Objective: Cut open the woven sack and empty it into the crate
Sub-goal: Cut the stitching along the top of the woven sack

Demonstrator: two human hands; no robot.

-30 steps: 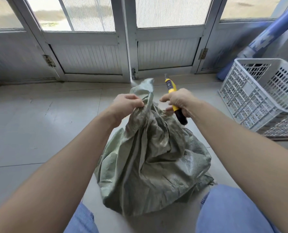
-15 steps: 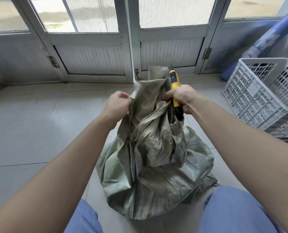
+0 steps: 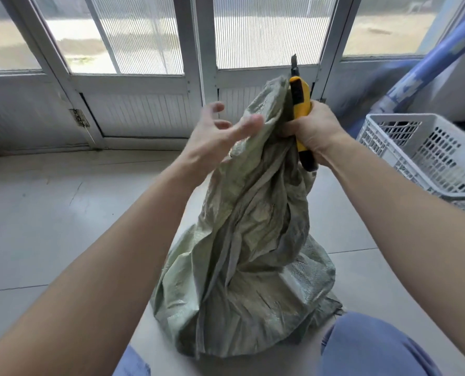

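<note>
A crumpled grey-green woven sack [image 3: 242, 267] stands on the tiled floor between my knees, its neck pulled up high. My right hand [image 3: 314, 131] grips the top of the sack together with a yellow and black utility knife [image 3: 299, 104], whose blade points up. My left hand [image 3: 217, 134] hovers just left of the sack's neck with fingers spread, holding nothing. A white perforated plastic crate [image 3: 426, 150] sits on the floor to the right, an arm's length from the sack.
White-framed glass doors [image 3: 198, 77] close off the far side. A blue pole [image 3: 426, 63] leans in the right corner behind the crate. My knees in blue trousers [image 3: 375, 346] flank the sack at the bottom.
My left hand has let go of the sack's neck and opened. My right hand has lifted the sack top and the knife higher.
</note>
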